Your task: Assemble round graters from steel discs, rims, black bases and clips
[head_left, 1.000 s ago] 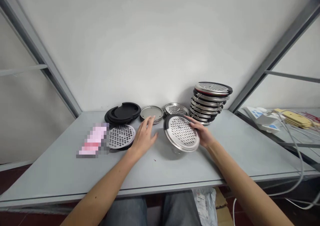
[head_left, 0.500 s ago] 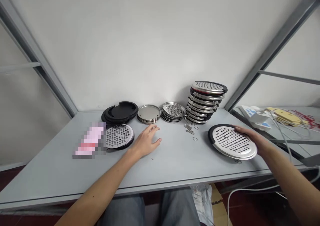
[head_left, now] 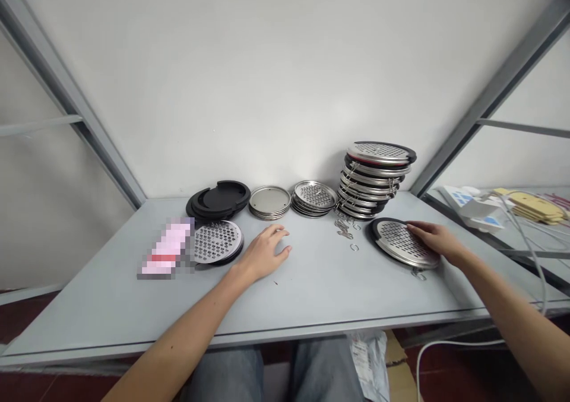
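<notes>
A round perforated metal disc with a black rim (head_left: 401, 240) is at the right of the grey table, with small metal rings at its front edge. My right hand (head_left: 430, 239) grips its right side, thumb on top and the other fingers partly hidden. My left hand (head_left: 267, 252) rests on the table in the middle, fingers apart, holding nothing. Just left of it lies another perforated disc (head_left: 217, 241) on a black piece. Behind stand plain metal discs (head_left: 269, 200) and perforated discs (head_left: 315, 195), both stacked. Loose rings and clips (head_left: 342, 228) lie between the stacks and the right disc.
A tall stack of rimmed discs (head_left: 376, 179) stands at the back right. Black round trays (head_left: 220, 200) are at the back left, near a pixelated pink object (head_left: 167, 249). Beyond the right frame bar lie a white box (head_left: 483, 214), yellow pieces (head_left: 537, 207) and cables.
The right hand has moved the rimmed disc away from the table's front edge and lowered it. The view has shifted slightly. My left hand is nearly unchanged.
</notes>
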`<action>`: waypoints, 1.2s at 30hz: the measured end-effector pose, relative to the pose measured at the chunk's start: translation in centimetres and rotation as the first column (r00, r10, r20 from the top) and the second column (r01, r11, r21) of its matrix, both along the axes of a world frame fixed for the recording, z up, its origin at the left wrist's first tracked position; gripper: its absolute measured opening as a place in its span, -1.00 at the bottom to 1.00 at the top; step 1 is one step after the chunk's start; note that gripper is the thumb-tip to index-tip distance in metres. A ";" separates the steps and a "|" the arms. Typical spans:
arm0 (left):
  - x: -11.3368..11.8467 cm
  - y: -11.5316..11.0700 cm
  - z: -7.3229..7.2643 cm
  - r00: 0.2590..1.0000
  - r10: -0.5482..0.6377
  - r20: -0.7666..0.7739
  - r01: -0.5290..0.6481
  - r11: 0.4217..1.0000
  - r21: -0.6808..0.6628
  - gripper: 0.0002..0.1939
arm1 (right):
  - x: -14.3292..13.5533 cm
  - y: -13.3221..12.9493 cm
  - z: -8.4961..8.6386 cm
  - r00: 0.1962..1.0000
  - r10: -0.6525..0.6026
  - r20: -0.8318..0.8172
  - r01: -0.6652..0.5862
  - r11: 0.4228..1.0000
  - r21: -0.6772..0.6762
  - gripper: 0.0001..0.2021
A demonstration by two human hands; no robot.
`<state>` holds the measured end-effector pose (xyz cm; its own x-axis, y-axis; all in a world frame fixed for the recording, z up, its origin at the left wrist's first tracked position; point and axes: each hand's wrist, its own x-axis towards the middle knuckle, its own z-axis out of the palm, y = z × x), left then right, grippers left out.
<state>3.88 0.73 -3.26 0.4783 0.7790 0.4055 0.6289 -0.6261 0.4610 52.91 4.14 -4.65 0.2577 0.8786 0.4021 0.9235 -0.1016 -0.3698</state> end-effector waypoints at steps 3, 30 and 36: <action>0.1 -0.1 0.0 1.000 -0.004 -0.010 0.004 1.000 -0.006 -0.70 | -2.6 -0.8 1.0 0.998 -0.058 0.022 0.057 0.998 0.027 -0.71; 0.0 -0.5 0.7 0.996 -0.063 -0.056 0.059 0.996 -0.067 -0.75 | -13.6 -4.3 -1.5 0.897 0.013 0.441 -0.023 1.000 0.016 -0.46; 0.1 -0.3 0.5 0.996 -0.062 -0.063 0.058 0.997 -0.056 -0.77 | -16.5 -2.4 0.0 0.860 0.367 0.355 -0.363 0.928 -0.081 -0.51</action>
<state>3.95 0.40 -2.78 0.5486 0.7680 0.3306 0.6204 -0.6389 0.4548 36.42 1.69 -4.65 -0.2418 0.8862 0.3952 0.9638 0.2665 -0.0078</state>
